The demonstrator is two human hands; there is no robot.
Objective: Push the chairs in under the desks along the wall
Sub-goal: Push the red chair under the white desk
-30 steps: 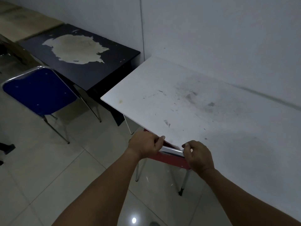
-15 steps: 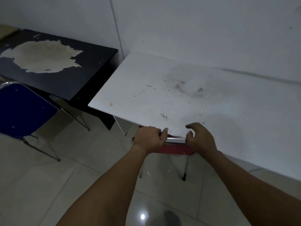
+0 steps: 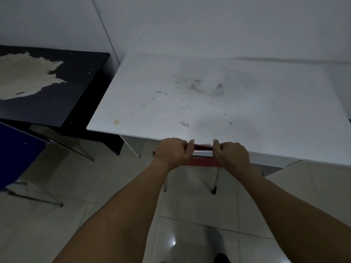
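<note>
Hands, left (image 3: 171, 153) and right (image 3: 232, 156), now both clenched on red chair (image 3: 204, 161) backrest, pushed further under white desk (image 3: 209, 99).

Only one view is given here, a wide-angle camera worn on the head, pointed forward and steeply down. The white desk (image 3: 218, 99) is seen from above and from its near edge, close enough that most of the frame is filled by its top, with straight lines bent a bit by the lens. Behind the desk a strip of wall (image 3: 190, 21) is caught along the top. To the left of the desk, a black desk (image 3: 57, 88) is cut off by the frame edge. Below the desk's near edge, floor tiles (image 3: 117, 179) are looked at almost straight down. No second view is supplied, so nothing is shared between views.
</note>
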